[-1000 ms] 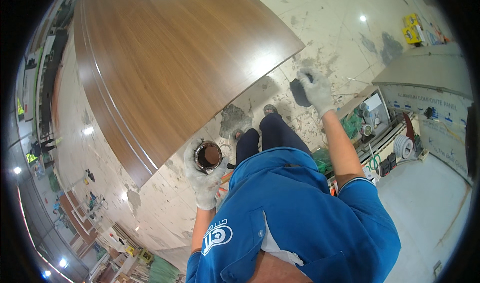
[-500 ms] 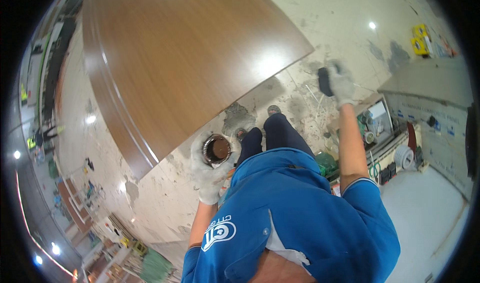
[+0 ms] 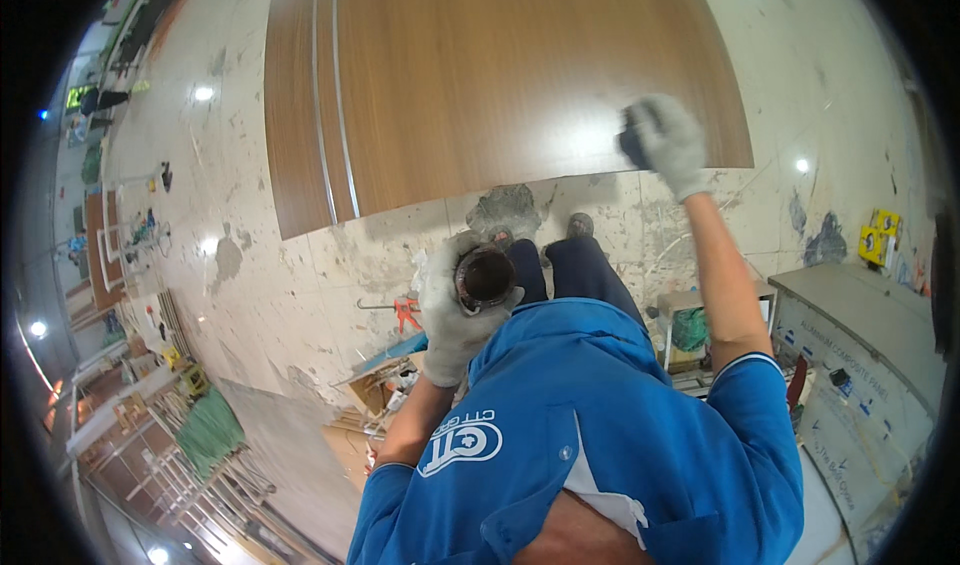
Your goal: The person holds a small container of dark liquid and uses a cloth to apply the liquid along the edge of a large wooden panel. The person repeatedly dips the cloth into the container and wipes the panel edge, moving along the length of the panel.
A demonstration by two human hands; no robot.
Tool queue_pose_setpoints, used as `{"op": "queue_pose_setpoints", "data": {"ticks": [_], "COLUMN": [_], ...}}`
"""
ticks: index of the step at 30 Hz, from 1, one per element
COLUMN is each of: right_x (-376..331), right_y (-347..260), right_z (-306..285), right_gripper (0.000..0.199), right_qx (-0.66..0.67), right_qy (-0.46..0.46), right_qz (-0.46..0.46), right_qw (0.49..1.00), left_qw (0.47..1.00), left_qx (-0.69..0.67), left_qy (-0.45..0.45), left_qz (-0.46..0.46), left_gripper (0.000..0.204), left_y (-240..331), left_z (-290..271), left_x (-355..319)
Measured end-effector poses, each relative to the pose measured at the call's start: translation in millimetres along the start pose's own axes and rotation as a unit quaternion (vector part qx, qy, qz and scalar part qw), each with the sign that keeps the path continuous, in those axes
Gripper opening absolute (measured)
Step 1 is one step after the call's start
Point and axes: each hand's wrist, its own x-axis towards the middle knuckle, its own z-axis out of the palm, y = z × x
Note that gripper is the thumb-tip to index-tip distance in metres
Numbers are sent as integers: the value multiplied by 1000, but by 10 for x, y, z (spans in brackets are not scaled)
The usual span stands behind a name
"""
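Note:
My gloved left hand is wrapped round a small open can with dark brown contents and a stained rim, held in front of my waist. In my gloved right hand is a dark, soft-looking pad or cloth; its exact kind I cannot make out. That hand is over the right part of the near edge of a large brown wood-grain door or panel. The pad appears to meet the panel's surface. Two pale strips run along the panel's left side.
An orange-handled caulking gun lies beyond my left forearm. To my right are a small box-like shelf with something green inside, a large grey sheet-covered stack and yellow packages. Farther left, a person stands on the stained floor.
My right hand has moved with the pad from beside the panel to over its near edge. The view has turned, and the can now sits closer in front of my waist.

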Motion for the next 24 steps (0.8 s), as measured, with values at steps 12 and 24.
{"op": "queue_pose_setpoints", "data": {"ticks": [12, 24], "right_x": [-407, -122], "right_y": [-3749, -792], "right_z": [2383, 726], "right_gripper": [26, 26], "right_qx": [304, 43], "right_qy": [-343, -52], "right_qz": [-199, 104], "right_qw": [866, 992], "left_qw": [983, 983], "left_qx": [-80, -149], "left_qy": [161, 93], "left_qz": [-29, -45], "left_gripper": [80, 78], "left_y": [-364, -521], "left_z": [-1062, -1088], "left_x": [-664, -407]}}
